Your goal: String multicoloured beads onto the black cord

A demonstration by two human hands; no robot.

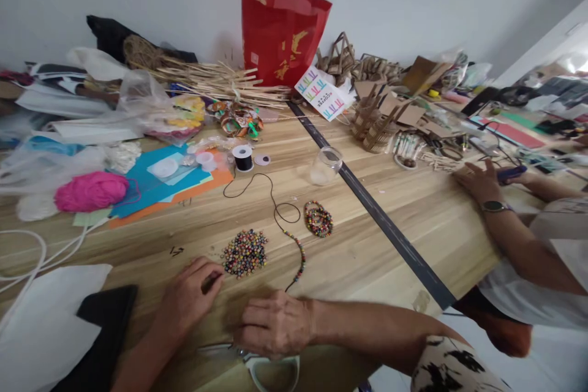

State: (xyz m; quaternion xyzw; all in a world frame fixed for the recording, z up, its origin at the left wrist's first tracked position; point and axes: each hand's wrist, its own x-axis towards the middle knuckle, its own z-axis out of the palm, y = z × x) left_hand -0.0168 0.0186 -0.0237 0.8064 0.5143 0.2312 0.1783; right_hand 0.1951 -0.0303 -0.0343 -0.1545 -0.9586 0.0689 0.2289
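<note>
Head view: a string of beads [302,254] is seen on the counter [367,257], laid in a shallow curve between a heap of loose beads [245,253] and a small stack of beaded bracelets [318,219]. It is carried on a thin black cord [273,195], by which a loose loop is made just beyond the beads; from there the bare cord is trailed toward a spool [243,159]. The near end is led down to the right grip [277,323] and lost to sight there. That grip is curled palm down, with its fingertips hidden, so whether the cord is held cannot be told. By it a pair of scissors [249,360] is partly covered, and contact between the two cannot be made out. The left grip [195,288] is placed at the near left edge of the heap, its fingers bent toward the thumb; whether the tips are met, or a bead is pinched between them, cannot be told. The beads are judged to be light, hard and smooth, easily rolled away and best taken singly between fingertip and thumb. The cord is judged soft and limp, readily bent under a push, so it is best held close behind its bare tip, where some stiffness can be lent to it. If that end were raised or let go unstopped, the strung beads might be slid off.
</note>
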